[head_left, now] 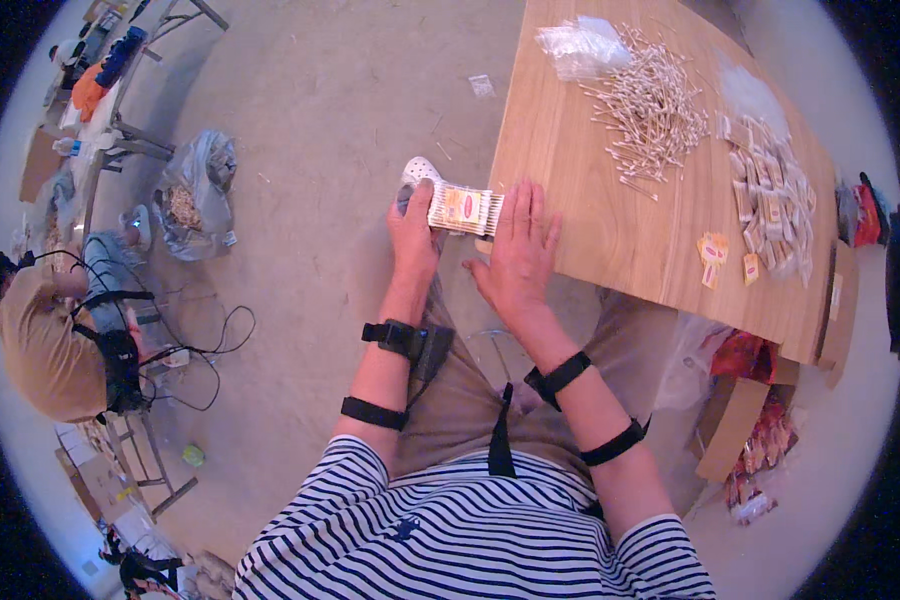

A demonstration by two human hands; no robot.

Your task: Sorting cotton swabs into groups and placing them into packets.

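Observation:
My left hand [413, 232] is closed round one end of a flat pack of cotton swabs [454, 207], held just off the table's left edge. The pack lies level, with a small yellow and white label card on it and swab tips showing at the right end. My right hand [523, 255] is stretched out flat at the table corner, its fingertips beside those tips; whether they touch is hard to tell. On the wooden table [590, 215], a heap of loose cotton swabs [655, 110] lies farther off. Several label cards [712, 257] lie to the right, near filled swab packs [770, 200].
Clear plastic bags [582, 48] lie by the swab heap. Cardboard boxes [735, 428] and red packages stand under the table's right side. On the left, a person [55, 340] sits by a long bench, near cables and a plastic sack [198, 195] on the floor.

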